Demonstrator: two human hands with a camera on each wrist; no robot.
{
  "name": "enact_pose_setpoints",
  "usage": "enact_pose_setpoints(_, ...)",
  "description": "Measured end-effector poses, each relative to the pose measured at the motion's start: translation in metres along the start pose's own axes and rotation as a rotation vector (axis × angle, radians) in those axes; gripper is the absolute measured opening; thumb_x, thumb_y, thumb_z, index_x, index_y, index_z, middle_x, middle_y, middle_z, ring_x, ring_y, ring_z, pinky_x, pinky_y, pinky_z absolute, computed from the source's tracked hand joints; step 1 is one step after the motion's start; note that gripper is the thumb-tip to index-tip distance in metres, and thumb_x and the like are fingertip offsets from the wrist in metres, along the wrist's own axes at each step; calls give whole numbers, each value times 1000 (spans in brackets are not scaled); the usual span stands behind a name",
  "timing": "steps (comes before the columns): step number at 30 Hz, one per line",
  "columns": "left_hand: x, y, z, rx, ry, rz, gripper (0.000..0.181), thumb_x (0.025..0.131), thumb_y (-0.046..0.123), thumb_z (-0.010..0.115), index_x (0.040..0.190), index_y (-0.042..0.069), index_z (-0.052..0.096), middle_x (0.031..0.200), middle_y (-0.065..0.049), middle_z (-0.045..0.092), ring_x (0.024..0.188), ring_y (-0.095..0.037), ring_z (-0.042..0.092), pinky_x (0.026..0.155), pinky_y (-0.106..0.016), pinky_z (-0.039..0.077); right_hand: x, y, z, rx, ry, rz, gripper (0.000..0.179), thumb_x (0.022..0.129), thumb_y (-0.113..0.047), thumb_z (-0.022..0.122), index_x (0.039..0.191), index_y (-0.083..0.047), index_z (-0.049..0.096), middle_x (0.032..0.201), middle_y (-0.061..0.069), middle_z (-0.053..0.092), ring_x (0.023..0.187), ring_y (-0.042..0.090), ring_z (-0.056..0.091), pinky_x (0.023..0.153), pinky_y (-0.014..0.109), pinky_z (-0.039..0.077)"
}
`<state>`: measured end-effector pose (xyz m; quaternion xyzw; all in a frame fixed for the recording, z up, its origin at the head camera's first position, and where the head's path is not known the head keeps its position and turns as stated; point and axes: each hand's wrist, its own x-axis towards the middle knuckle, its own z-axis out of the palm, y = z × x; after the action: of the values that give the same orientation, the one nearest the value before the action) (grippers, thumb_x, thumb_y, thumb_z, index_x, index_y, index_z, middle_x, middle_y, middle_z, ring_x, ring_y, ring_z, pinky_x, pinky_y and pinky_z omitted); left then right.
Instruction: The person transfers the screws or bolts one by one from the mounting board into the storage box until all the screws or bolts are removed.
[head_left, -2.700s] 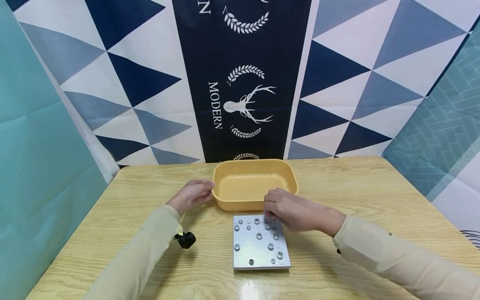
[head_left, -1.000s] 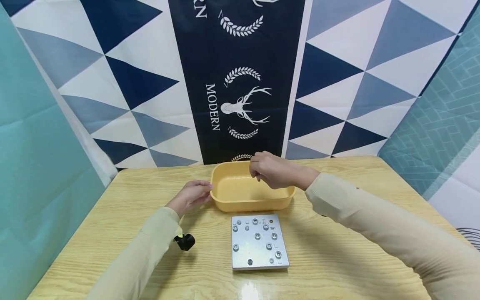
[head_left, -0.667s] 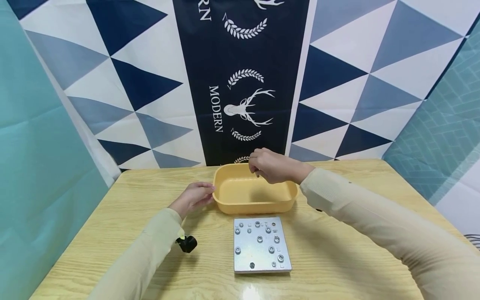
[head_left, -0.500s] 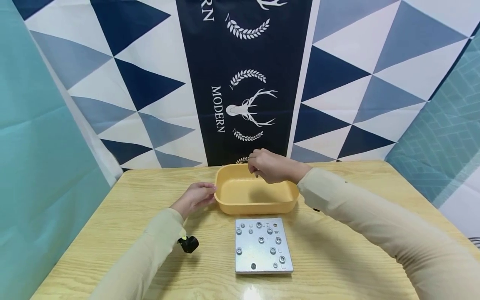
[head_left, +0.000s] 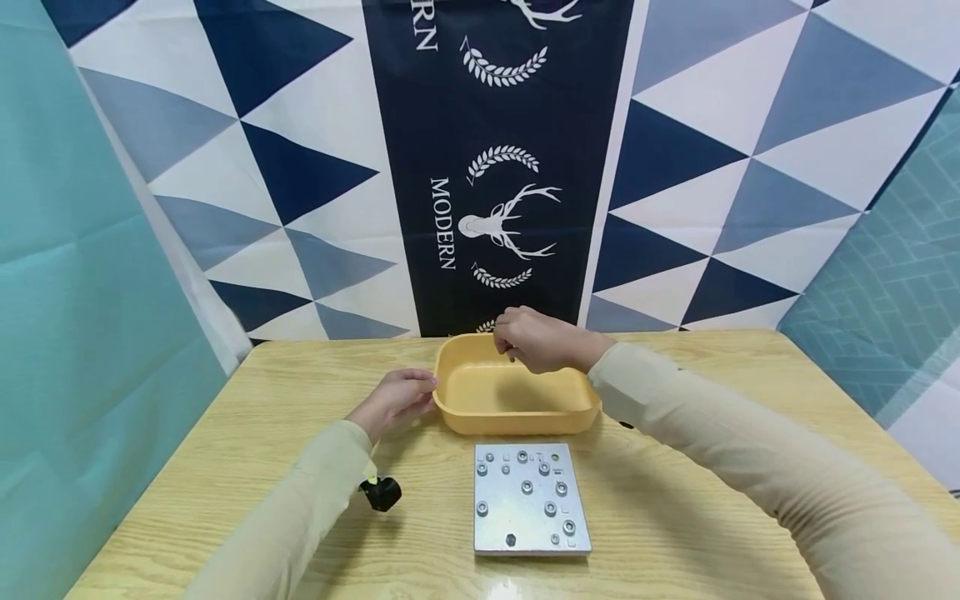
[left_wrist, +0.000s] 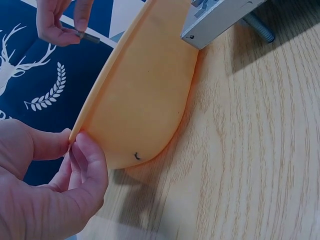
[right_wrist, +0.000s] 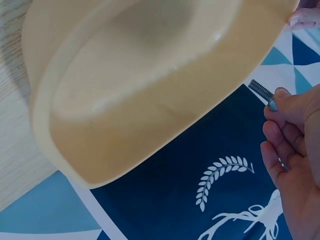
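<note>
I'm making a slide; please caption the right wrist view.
Right hand pinching a bolt near a yellow tub, left hand at its edge.

Smooth plastic basin [head_left: 517, 424] – ridged metal bolt [right_wrist: 260, 91]

Place: curtained indoor workspace | wood-grain table [head_left: 247, 425] | deer-print backdrop [head_left: 502, 117] | teal side sheet [head_left: 82, 333]

Bolt [right_wrist: 260, 90] partly hidden by the right hand [head_left: 536, 340], metal plate [left_wrist: 215, 25] cropped in left wrist view
</note>
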<state>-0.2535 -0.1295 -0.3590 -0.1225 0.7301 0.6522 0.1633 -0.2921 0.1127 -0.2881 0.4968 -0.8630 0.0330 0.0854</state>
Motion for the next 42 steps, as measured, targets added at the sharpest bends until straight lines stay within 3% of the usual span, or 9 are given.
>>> enact_pose_setpoints(9, 1, -1, 0, -27, 3, -11, 33, 97, 9, 56, 127, -2, 53, 109, -12, 57, 77, -9, 58, 65, -14, 53, 6, 6, 12, 0, -6, -14, 14, 79, 7, 63, 82, -6, 65, 81, 2, 60, 80, 19, 52, 79, 37, 48)
enact_pose_setpoints(29, 4, -1, 0, -58, 17, -5, 30, 96, 8, 56, 125, -2, 55, 101, -8, 57, 75, -9, 56, 63, -14, 51, 25, 17, 26, -6, -1, -72, 14, 75, 9, 63, 79, -4, 64, 75, 1, 54, 75, 17, 48, 74, 36, 46)
enact_pose_setpoints(42, 4, -3, 1, -55, 18, 6, 29, 96, 8, 57, 123, -2, 55, 100, -8, 56, 74, -10, 55, 62, -14, 51, 31, 21, 31, 35, -34, -34, 14, 76, 10, 62, 80, -3, 66, 75, 2, 55, 76, 17, 48, 75, 35, 46)
